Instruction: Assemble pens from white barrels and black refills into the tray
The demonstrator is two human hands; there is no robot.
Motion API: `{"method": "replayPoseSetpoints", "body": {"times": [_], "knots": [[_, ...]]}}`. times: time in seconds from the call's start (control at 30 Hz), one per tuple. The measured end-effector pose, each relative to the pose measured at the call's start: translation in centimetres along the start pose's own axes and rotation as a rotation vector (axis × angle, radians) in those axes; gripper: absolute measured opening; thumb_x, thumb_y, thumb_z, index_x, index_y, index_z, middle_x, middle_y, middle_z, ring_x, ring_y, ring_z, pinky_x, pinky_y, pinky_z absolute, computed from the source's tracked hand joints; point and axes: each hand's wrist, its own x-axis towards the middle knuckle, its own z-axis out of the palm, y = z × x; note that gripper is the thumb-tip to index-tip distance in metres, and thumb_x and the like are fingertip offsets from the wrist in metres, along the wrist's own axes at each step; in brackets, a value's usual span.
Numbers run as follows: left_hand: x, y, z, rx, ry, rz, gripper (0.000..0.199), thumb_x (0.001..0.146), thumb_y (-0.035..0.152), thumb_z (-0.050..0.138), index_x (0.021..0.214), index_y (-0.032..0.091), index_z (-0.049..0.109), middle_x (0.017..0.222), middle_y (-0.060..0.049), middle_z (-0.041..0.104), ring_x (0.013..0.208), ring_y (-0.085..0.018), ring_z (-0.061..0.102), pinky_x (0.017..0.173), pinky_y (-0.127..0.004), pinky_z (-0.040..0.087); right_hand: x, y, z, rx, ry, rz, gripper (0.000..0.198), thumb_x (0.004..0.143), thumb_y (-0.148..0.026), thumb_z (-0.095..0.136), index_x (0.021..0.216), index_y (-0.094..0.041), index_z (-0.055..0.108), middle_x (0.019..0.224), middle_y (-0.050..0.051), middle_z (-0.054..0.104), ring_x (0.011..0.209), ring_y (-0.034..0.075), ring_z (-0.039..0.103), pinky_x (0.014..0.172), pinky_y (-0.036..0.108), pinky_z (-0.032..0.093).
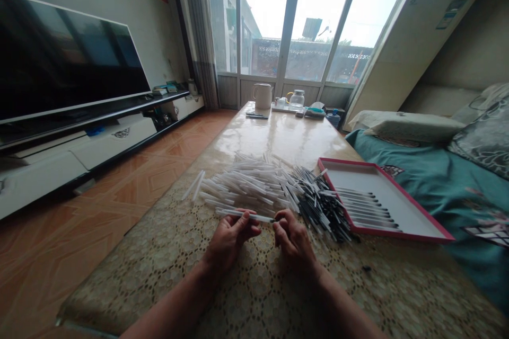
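A slim, whitish translucent pen (260, 217) lies level between my two hands, just above the table. My left hand (227, 237) is closed around its barrel, thumb on top. At the pen's right end, the fingers of my right hand (293, 239) pinch its small dark tip, which they partly cover. Just beyond my hands is a loose heap of white tubes (248, 183). To its right, a pile of thin black-and-clear sticks (322, 209) leans up to a pink-rimmed tray (421, 235). Several dark-tipped pens (368, 206) lie side by side in that tray.
The patterned tablecloth (159, 259) covers a long table. A small black piece (366, 268) lies near its right side. At the far end stand a beige jug (262, 96) and a glass pitcher (296, 99). A teal-covered seat (401, 164) borders the right; a TV cabinet (115, 140) is left.
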Motion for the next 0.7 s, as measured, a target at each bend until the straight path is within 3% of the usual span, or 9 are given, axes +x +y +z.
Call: {"method": "replayPoseSetpoints", "body": {"times": [0.1,0.27,0.5,0.7], "knots": [[0.04,-0.07,-0.02,0.001,-0.007,-0.001,0.036,0.059,0.036,0.086,0.079,0.011,0.070,0.064,-0.003,0.071,0.055,-0.013,0.067,0.060,-0.024,0.054,-0.06,0.07,0.15,-0.018,0.018,0.015,0.019,0.096,-0.035,0.037,0.091,-0.021,0.048,0.056,-0.004,0.056,0.049,0.014,0.055,0.053,0.022,0.037],[0.12,-0.17,-0.22,0.013,-0.021,-0.009,0.036,0.060,0.036,0.086,0.081,0.011,0.070,0.065,-0.004,0.071,0.055,-0.013,0.067,0.060,-0.024,0.054,-0.15,0.43,0.31,-0.045,0.019,0.013,0.035,0.099,-0.039,0.030,0.072,-0.022,0.046,0.055,-0.002,0.056,0.050,0.013,0.055,0.053,0.022,0.036],[0.06,0.05,0.06,-0.012,0.008,-0.014,0.036,0.057,0.034,0.087,0.079,0.011,0.070,0.064,-0.003,0.072,0.054,-0.013,0.066,0.060,-0.025,0.055,-0.09,-0.01,0.24,-0.027,0.004,-0.017,0.022,0.096,-0.039,0.036,0.092,-0.022,0.049,0.057,-0.003,0.057,0.050,0.014,0.054,0.052,0.023,0.037],[0.38,-0.16,0.05,0.009,-0.019,-0.012,0.036,0.059,0.035,0.087,0.080,0.011,0.070,0.065,-0.004,0.072,0.055,-0.014,0.068,0.059,-0.024,0.055,0.06,-0.24,0.67,0.060,0.055,0.071,0.041,0.094,-0.051,0.034,0.070,-0.022,0.048,0.053,-0.002,0.052,0.049,0.013,0.051,0.053,0.024,0.037]]}}
